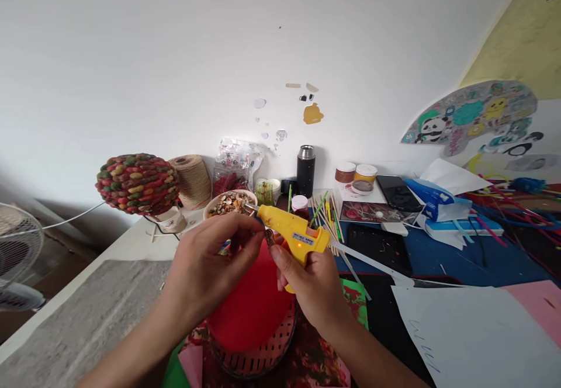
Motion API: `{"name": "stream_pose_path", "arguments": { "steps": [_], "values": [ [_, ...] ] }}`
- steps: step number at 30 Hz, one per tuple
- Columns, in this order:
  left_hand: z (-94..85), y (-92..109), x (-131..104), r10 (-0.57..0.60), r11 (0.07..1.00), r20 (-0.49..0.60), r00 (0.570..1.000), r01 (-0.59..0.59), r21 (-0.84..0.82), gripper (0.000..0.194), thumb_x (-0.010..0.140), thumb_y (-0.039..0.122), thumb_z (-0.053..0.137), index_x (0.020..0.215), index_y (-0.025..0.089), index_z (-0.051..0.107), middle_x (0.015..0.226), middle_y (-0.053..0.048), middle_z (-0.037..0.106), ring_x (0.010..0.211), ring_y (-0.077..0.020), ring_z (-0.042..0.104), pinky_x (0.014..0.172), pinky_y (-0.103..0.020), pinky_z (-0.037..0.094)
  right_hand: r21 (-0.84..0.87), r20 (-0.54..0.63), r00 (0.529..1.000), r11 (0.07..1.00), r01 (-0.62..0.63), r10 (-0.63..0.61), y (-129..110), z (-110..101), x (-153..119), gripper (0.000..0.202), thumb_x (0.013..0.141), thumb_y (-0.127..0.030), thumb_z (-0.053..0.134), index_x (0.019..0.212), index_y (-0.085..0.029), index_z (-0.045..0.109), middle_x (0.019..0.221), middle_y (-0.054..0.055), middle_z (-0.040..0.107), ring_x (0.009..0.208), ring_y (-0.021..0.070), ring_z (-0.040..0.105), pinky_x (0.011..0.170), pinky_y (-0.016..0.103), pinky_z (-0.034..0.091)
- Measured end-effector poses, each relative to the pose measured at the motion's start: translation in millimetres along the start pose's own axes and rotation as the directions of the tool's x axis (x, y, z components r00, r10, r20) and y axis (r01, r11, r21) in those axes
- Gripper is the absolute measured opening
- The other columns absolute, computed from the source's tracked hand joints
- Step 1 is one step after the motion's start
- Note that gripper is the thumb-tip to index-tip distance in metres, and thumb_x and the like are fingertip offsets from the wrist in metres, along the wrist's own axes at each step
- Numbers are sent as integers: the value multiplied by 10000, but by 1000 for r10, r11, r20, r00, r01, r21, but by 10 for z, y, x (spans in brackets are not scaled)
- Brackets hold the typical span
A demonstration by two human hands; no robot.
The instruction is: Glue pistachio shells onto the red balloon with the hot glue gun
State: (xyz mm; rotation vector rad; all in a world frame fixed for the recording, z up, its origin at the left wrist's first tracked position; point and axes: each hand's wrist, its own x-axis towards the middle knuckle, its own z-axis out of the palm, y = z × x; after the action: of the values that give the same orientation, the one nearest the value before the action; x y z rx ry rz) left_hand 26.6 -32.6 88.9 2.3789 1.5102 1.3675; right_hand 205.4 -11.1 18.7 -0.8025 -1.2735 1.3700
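Note:
My right hand (pixel 313 286) is wrapped round a yellow hot glue gun (pixel 284 222), whose metal nozzle points left and whose small orange light glows. A clear glue stick sticks out of its back. The fingertips of my left hand (pixel 214 259) are closed on a small brown piece (pixel 269 236), too small to name, close to my right thumb. Below both hands a smooth red ball-like form (pixel 252 312) rests in a dark slatted basket (pixel 245 364). A bowl (pixel 210 208) of small brown and whitish pieces stands just behind my left hand.
At the left, a ball covered in multicoloured pieces (pixel 138 183) stands near a twine spool (pixel 193 180). Behind are a black flask (pixel 305 172), thin sticks (pixel 328 218) and paint jars (pixel 366 173). A phone (pixel 398 193) and white paper (pixel 460 329) lie right; a fan (pixel 20 253) stands far left.

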Motion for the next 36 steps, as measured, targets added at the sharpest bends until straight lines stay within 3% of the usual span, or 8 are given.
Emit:
{"name": "stream_pose_path", "arguments": {
  "steps": [14, 22, 30, 36],
  "values": [
    [-35, -19, -16, 38, 999, -35, 999, -37, 31, 110, 1003, 251, 743, 951, 251, 841, 819, 25, 853, 675, -146, 748, 619, -227, 542, -38, -4, 999, 999, 40, -40, -21, 23, -6, 339, 949, -538, 802, 862, -217, 731, 566, -36, 610, 494, 137, 564, 507, 242, 479],
    [-14, 21, 31, 60, 997, -37, 998, -57, 60, 138, 985, 211, 695, 900, 240, 800, 707, 58, 765, 601, -120, 681, 591, -213, 512, -36, 0, 1000, 999, 25, -25, -59, 37, -10, 318, 945, -523, 785, 868, -223, 714, 563, -47, 582, 513, 133, 522, 521, 242, 473],
    [-48, 62, 50, -99, 993, 6, 995, 99, -61, 150, 929, 251, 671, 817, 238, 771, 637, 65, 704, 554, -115, 633, 536, -195, 493, -65, -11, 999, 997, 40, -41, 14, 26, -13, 331, 979, -539, 789, 914, -215, 766, 571, -44, 594, 507, 138, 540, 511, 246, 482],
    [-28, 24, 15, -235, 952, 38, 971, 238, -194, 107, 887, 286, 711, 813, 235, 769, 641, 35, 690, 581, -146, 630, 535, -215, 510, -89, -12, 996, 993, 83, -84, 49, 34, -16, 419, 961, -640, 807, 1009, -224, 818, 595, -32, 608, 494, 156, 564, 459, 249, 456]
  ]
}}
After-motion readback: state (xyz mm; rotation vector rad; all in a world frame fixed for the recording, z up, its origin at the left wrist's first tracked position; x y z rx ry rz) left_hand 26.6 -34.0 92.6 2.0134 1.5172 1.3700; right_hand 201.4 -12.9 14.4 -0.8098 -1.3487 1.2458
